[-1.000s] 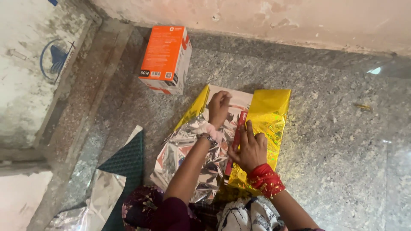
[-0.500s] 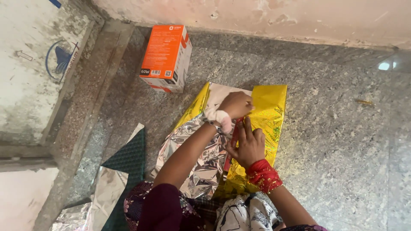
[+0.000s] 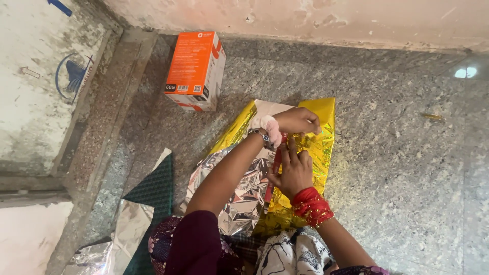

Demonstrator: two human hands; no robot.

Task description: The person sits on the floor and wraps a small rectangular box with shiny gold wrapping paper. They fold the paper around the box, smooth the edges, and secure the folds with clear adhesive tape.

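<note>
a box partly covered in gold wrapping foil (image 3: pixel 317 147) is seen lying on the grey speckled stone floor (image 3: pixel 407 168), close to the person's knees and well short of the back wall. the foil's silver underside (image 3: pixel 239 188) is spread crumpled on the box's left side. the left hand (image 3: pixel 298 121) is reached across the box and closed on the gold foil's edge near the box's far right corner, fingers pinched on the sheet. the right hand (image 3: pixel 293 173) is laid flat on the box top, fingers pressed down beside a red strip (image 3: pixel 271 178) along the foil seam; nothing is grasped by it. an orange and white carton (image 3: pixel 196 69) is stood near the floor's far left edge, apart from the box. a dark green mat (image 3: pixel 150 196) is seen at the near left, with loose silver foil scraps (image 3: pixel 114 234) lying over it.
</note>
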